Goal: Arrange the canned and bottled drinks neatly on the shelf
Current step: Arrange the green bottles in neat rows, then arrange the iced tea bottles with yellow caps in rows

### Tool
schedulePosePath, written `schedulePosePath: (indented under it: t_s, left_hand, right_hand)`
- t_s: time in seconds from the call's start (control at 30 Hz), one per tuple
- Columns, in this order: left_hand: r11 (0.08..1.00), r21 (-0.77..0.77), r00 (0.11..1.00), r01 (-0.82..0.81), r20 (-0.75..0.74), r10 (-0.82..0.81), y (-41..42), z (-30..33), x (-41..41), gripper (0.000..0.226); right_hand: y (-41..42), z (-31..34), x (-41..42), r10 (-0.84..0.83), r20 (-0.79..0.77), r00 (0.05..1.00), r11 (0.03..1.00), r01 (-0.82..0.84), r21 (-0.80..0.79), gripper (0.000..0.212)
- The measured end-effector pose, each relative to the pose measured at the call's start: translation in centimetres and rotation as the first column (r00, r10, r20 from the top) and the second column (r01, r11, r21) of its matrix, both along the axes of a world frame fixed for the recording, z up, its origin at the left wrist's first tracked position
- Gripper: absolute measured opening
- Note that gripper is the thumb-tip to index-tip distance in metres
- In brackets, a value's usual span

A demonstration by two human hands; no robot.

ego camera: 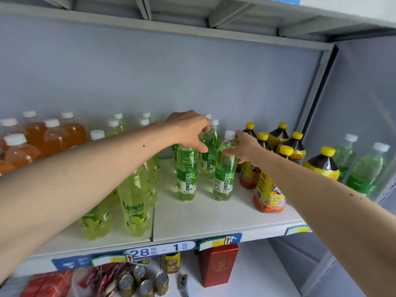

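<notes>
A person's two bare arms reach in toward a white shelf (pixel 214 219) stocked with bottled drinks. The left hand (pixel 189 129) comes from the near left and curls down over the top of a green grape-drink bottle (pixel 186 174) standing near the middle of the shelf, its fingers and thumb closed round the neck so the cap is hidden. The right hand (pixel 244 146) comes from the near right and grips the shoulder of a second green grape-drink bottle (pixel 225 174) just to the right of the first, below its white cap; both bottles stand upright on the shelf. A third green bottle (pixel 211 155) stands just behind and between them. To the left is a group of pale lime soda bottles (pixel 136 200), and farther left, orange drink bottles (pixel 53 138) with white caps. To the right stand dark iced tea bottles with yellow caps (pixel 270 189), and at the far right more green bottles (pixel 366 170). Price tags and a blue label reading 28 – 1 (pixel 159 249) line the shelf's front edge. On the lower shelf sit gold-topped cans (pixel 141 281) and a red box (pixel 217 264).
</notes>
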State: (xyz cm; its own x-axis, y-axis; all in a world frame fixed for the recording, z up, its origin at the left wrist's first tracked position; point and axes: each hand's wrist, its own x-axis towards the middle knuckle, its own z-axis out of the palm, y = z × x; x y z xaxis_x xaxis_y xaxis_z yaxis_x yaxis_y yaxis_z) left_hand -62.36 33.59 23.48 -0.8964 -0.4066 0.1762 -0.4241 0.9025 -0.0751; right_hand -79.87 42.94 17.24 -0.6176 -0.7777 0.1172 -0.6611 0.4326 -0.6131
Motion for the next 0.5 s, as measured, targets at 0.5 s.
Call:
schedulePosePath:
  t_s: [0.5]
  left_hand:
    - [0.999,0.014,0.999,-0.041,0.018,0.04,1.3,-0.1,-0.2,0.061]
  right_hand:
    - [-0.1,-0.6,0.0,0.045,-0.109,0.993,0.997,-0.038,0.062,0.074]
